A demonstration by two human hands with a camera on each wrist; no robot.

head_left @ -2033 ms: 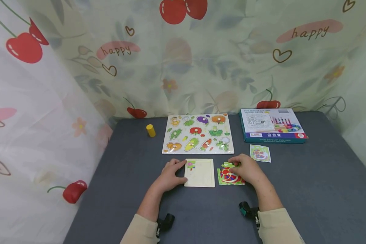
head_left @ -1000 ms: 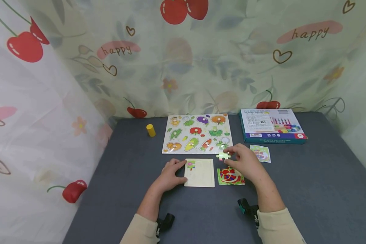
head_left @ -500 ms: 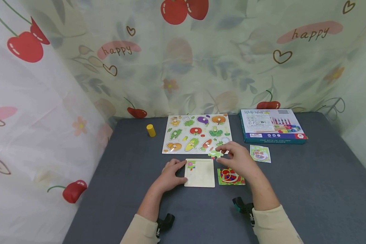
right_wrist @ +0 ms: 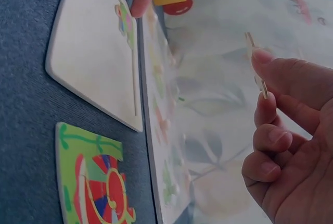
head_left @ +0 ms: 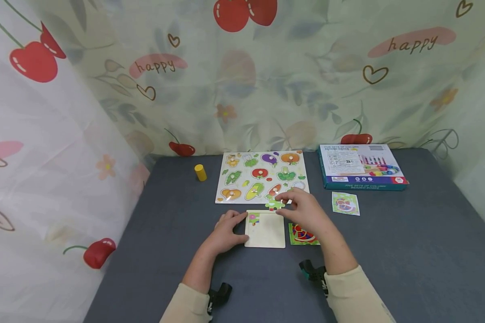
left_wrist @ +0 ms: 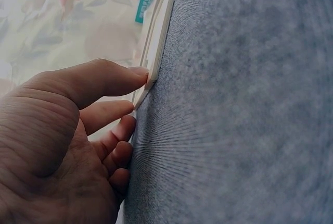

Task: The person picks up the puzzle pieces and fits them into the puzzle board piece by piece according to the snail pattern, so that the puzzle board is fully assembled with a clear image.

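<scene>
My right hand (head_left: 303,208) pinches a green jigsaw piece (head_left: 273,204) between thumb and fingers, over the far edge of a pale wooden puzzle tray (head_left: 268,233). Edge-on, the jigsaw piece (right_wrist: 263,86) appears thin in the right wrist view. Several joined pieces (head_left: 253,218) lie in the tray's far left corner. With thumb and index finger spread, my left hand (head_left: 223,233) touches the tray's left edge. Right of the tray lies a stack of jigsaw pieces (right_wrist: 99,182) with a red and blue spiral, partly covered by my right arm in the head view.
A vegetable puzzle board (head_left: 242,190) lies behind the tray. Beyond it on the left stands a yellow cylinder (head_left: 200,172). A teal-edged box (head_left: 361,167) is at the back right, with a small picture card (head_left: 345,204) in front of it.
My right hand has lifted the green jigsaw piece off the stack and carried it left, from beside the card to over the tray's far edge. The left hand has stayed at the tray.
</scene>
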